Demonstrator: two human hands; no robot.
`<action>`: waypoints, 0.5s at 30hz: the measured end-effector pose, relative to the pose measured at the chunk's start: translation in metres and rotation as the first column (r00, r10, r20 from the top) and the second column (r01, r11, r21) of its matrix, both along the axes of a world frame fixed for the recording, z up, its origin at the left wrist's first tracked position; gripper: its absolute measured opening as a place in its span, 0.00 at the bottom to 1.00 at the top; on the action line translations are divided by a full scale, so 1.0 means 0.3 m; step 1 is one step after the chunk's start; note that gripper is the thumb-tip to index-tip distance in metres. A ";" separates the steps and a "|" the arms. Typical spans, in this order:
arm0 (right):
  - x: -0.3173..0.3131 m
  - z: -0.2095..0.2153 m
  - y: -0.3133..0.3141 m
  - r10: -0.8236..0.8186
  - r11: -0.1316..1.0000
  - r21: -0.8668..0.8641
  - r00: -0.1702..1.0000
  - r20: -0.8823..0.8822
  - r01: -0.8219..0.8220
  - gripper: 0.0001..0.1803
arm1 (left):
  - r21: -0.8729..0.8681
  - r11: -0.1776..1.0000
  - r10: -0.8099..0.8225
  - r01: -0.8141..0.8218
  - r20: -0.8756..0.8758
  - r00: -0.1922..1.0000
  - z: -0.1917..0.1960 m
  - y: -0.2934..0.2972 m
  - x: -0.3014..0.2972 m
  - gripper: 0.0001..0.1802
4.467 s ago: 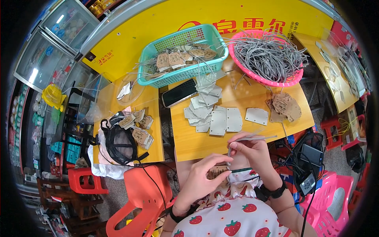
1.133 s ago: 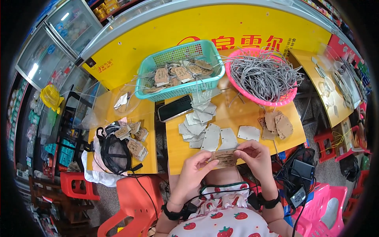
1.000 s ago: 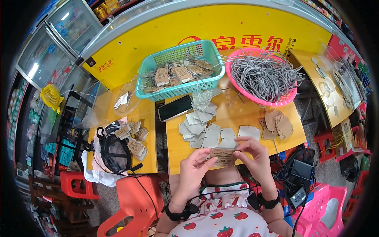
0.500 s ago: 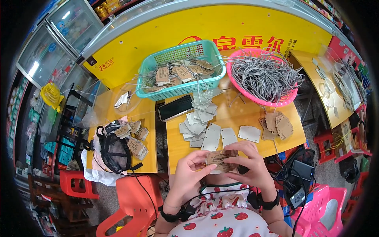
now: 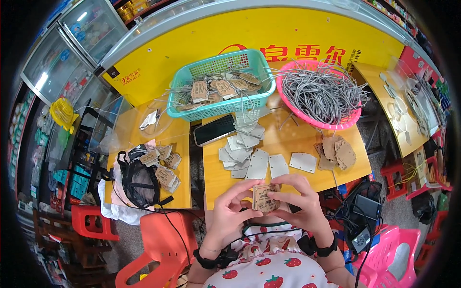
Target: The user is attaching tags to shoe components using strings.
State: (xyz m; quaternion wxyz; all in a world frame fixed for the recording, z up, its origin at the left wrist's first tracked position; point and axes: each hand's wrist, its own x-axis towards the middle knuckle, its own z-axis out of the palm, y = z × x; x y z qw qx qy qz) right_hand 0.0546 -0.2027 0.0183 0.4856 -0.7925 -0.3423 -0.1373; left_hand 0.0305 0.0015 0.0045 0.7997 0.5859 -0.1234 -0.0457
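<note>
Pinching a printed brown card wad at its opposite sides, the left hand and right hand hold it upright by the wooden table's near edge. Beyond lie flat pale tags with punched holes. Farther, a latticed teal plastic basket stands left of a pink basket heaped with tangled grey cords.

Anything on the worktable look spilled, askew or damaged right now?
Only mild untidiness: some grey cords poke out over the rim of the pink basket, and white cards overlap at uneven angles. The brown card bundle between the left hand and right hand shows no obvious damage.
</note>
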 end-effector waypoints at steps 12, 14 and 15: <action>-0.012 0.015 -0.003 -0.006 0.998 -0.059 1.000 0.021 0.008 0.28 | -0.002 1.000 -0.031 0.031 0.063 0.998 -0.009 -0.001 -0.001 0.37; -0.014 0.023 -0.004 0.009 0.999 -0.051 1.000 0.003 -0.009 0.27 | -0.003 0.999 -0.049 0.049 0.069 0.996 -0.015 0.002 0.001 0.37; -0.016 0.029 -0.005 0.026 0.999 -0.042 1.000 -0.015 -0.027 0.26 | -0.004 0.998 -0.065 0.066 0.075 0.995 -0.018 0.006 0.002 0.37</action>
